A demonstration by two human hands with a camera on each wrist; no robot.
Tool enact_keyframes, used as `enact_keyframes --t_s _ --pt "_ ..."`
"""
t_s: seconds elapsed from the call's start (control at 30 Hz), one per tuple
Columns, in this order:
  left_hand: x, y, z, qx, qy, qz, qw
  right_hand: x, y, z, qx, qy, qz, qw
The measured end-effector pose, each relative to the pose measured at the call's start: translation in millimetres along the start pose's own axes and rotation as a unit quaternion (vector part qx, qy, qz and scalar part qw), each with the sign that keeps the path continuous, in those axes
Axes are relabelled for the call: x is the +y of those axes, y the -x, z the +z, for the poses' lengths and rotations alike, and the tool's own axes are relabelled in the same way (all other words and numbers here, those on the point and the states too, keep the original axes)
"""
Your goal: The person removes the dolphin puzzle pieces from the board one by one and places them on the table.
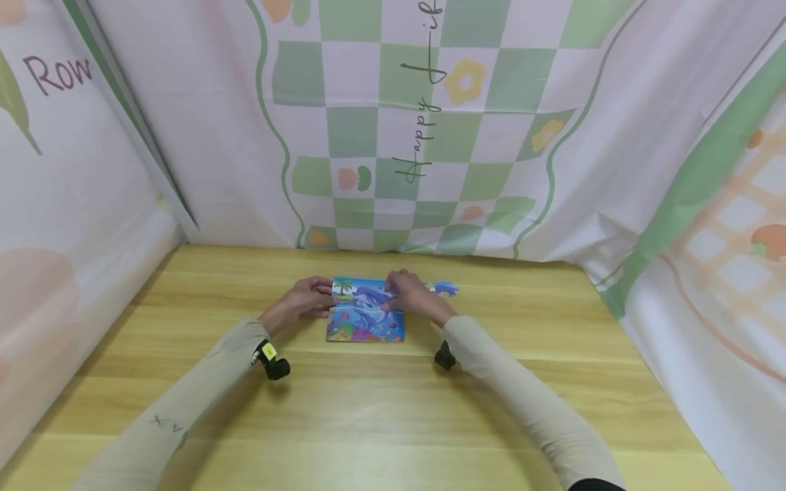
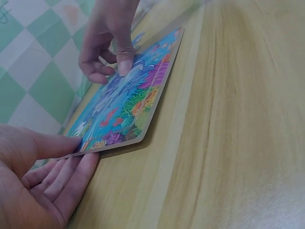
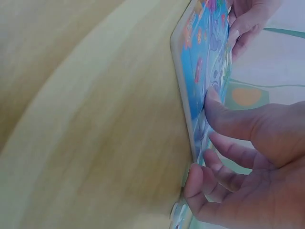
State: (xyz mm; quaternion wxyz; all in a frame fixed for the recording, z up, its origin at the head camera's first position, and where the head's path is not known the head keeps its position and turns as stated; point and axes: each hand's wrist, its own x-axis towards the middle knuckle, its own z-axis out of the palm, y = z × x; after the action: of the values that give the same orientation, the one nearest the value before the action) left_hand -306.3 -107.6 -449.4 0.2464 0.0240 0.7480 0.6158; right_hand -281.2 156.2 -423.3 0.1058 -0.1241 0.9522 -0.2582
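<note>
A thin puzzle board printed with a blue sea scene, a dolphin and bright coral lies on the table. My left hand holds its left edge, thumb on the picture and fingers at the underside in the left wrist view. Over the board's upper right part is my right hand. Its thumb touches the printed surface while the other fingers bend loosely beside the edge. Just beyond that hand lies a small blue piece with an uneven outline, partly hidden by the hand.
The wooden table runs up to a checked green and white curtain close behind the board. Further cloth hangs at the left and right. A small black camera sits at the left wrist.
</note>
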Motion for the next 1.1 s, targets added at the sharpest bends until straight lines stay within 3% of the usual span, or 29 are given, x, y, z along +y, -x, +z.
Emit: enact_keyframes --t_s 0.17,0.4,0.57,1.1 --pt "-2.1 -0.7 -0.4 0.001 -0.001 0.002 1.0000 0 0 0 0.006 0.017 -0.011 1.000" --pt "-2.3 -0.4 0.0 0.003 0.003 0.004 1.0000 1 -10 -8 -0.017 0.043 -0.010 0.999" --pt "-1.1 -0.2 -0.1 0.002 0.004 0.005 1.0000 2 -14 -12 -0.020 0.020 -0.014 0.999" --pt "-1.5 -0.3 -0.8 -0.002 -0.003 0.008 1.0000 1 3 5 0.092 -0.041 -0.042 0.994"
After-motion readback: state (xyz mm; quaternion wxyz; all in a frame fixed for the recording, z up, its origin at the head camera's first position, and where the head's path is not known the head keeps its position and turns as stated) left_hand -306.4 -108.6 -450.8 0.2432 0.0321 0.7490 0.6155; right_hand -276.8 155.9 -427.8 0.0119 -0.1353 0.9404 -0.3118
